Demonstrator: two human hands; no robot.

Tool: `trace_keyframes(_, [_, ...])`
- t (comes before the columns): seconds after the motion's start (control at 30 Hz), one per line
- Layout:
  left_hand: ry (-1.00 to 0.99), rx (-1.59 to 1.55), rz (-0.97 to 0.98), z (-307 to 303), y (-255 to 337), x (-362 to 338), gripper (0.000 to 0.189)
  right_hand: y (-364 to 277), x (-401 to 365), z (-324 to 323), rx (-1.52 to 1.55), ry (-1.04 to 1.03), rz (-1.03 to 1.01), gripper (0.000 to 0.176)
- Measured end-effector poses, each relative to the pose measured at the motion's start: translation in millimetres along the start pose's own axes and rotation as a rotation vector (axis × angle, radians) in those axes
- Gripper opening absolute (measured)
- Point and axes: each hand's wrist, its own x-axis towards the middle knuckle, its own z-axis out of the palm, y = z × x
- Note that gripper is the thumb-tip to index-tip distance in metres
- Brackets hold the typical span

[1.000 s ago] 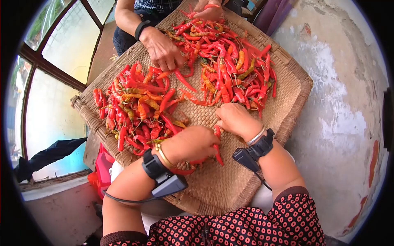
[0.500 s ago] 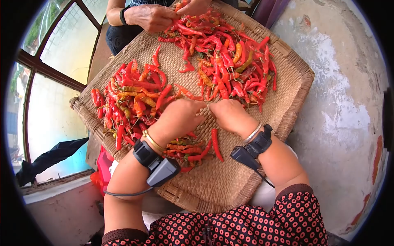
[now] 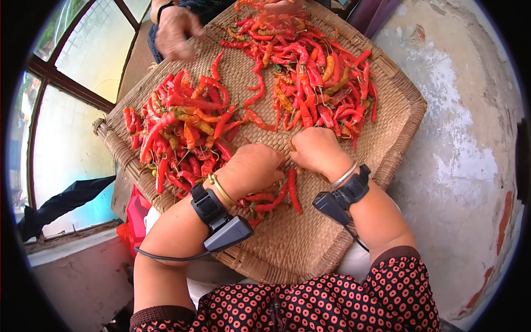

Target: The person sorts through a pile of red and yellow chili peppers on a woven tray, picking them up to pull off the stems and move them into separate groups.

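Though both show | left hand (image 3: 255, 167), right hand (image 3: 316, 148): grip hidden, can't tell | peppers (image 3: 271, 206) partly covered

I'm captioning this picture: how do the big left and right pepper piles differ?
The left pile is smaller and rounder; the right pile is longer. The right pile reaches the picture's top; the left pile stops lower. Both are mostly red, with some orange, on the woven tray.

Daylight is coming through frosted window panes (image 3: 72, 155) on the left, which a dark frame (image 3: 44, 72) is dividing. A pale sill (image 3: 72, 245) is running beneath them. On the right, a worn grey plastered wall (image 3: 434, 238) is showing white patches (image 3: 453, 116) and reddish streaks (image 3: 504, 221).
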Motion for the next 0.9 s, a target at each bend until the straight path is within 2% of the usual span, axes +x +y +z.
trace_keyframes(0.07, [0.021, -0.034, -0.022, -4.4, 0.0, -1.0, 0.026, 5.3, -0.2, -4.8, 0.018, 0.023, 0.014, 0.025])
trace_keyframes(0.17, [0.077, -0.061, -0.009, -5.8, -1.6, -0.3, 0.026, 14.4, -0.2, -18.5, 0.118, -0.006, 0.048, 0.018])
trace_keyframes(0.2, [0.077, -0.06, -0.009, -4.4, -2.1, 0.8, 0.026, 18.2, 0.5, -20.1, 0.344, 0.006, 0.027, 0.019])
trace_keyframes(0.27, [0.258, -0.211, 0.012, 0.2, -3.3, 3.6, 0.025, 21.2, 1.4, -20.6, 0.78, -0.023, -0.001, 0.02])
trace_keyframes(0.3, [0.258, -0.212, 0.011, 0.0, -3.3, 3.8, 0.025, 19.7, 0.7, -21.7, 0.779, -0.024, -0.002, 0.02])
trace_keyframes(0.37, [0.285, -0.676, 0.063, -3.1, -2.8, 5.3, 0.02, 15.3, -2.5, -26.5, 1.161, -0.118, 0.022, 0.016])
trace_keyframes(0.4, [0.285, -0.677, 0.064, -7.7, -1.5, 4.8, 0.02, 15.2, -3.5, -27.3, 1.161, -0.118, 0.023, 0.016])
trace_keyframes(0.47, [0.156, -0.741, -0.096, -19.0, 2.3, 1.7, 0.018, 15.2, -5.4, -28.8, 1.316, -0.163, 0.015, 0.019])
trace_keyframes(0.57, [0.124, -0.692, -0.101, -12.4, -1.3, 4.4, 0.017, 6.4, -10.4, -34.2, 1.314, -0.149, 0.015, 0.029])
trace_keyframes(0.7, [0.109, -0.557, -0.034, -13.7, -4.3, 3.1, 0.018, 9.8, -7.9, -26.6, 1.245, -0.18, -0.082, 0.026])
trace_keyframes(0.77, [0.027, -0.625, -0.13, -16.9, -11.4, 3.6, 0.02, 20.3, -5.5, -29.0, 1.161, -0.131, -0.089, 0.03])
trace_keyframes(0.8, [0.039, -0.568, -0.117, -24.5, -12.5, 2.9, 0.02, 27.0, -4.2, -29.0, 1.184, -0.132, -0.059, 0.037])
trace_keyframes(0.83, [0.036, -0.568, -0.115, -30.1, -13.8, 3.1, 0.02, 30.8, -6.1, -32.3, 1.185, -0.131, -0.056, 0.037])
trace_keyframes(0.9, [0.103, -1.114, -0.224, -35.8, -15.8, 4.5, 0.024, 34.4, -10.8, -42.9, 1.399, 0.153, 0.041, 0.033])
